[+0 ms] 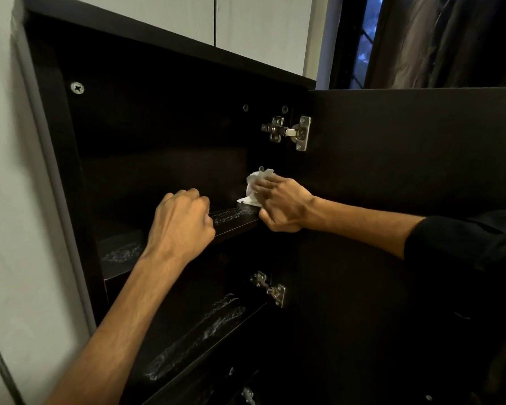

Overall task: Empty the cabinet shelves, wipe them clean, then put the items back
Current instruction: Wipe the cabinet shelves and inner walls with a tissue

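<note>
Two hands are at work inside a dark brown cabinet [56,118] whose door [406,147] stands swung open to the right. No brand, label or legible writing shows on any surface in view.

The right hand [281,204] has its fingers curled round a crumpled white cloth [253,185], holding it against the cabinet's inner right side wall, just above the right end of the upper shelf [234,219]. The lower edge of the cloth is at or touching the shelf top. The left hand [180,225] is closed in a loose fist over the front edge of the same shelf; whether it is gripping that edge or holding nothing cannot be determined, as the fingertips are hidden.

The upper shelf carries pale, smeared streaks along its top surface, on both sides of the left hand. The lower shelf [199,334] shows similar streaks in long bands. Both shelves carry no items.

Two metal hinges join door to carcass: an upper hinge [289,133] and a lower hinge [270,287]. A cross-head screw [77,88] sits high on the left inner wall. A dark sleeve [462,244] covers the right upper arm.
</note>
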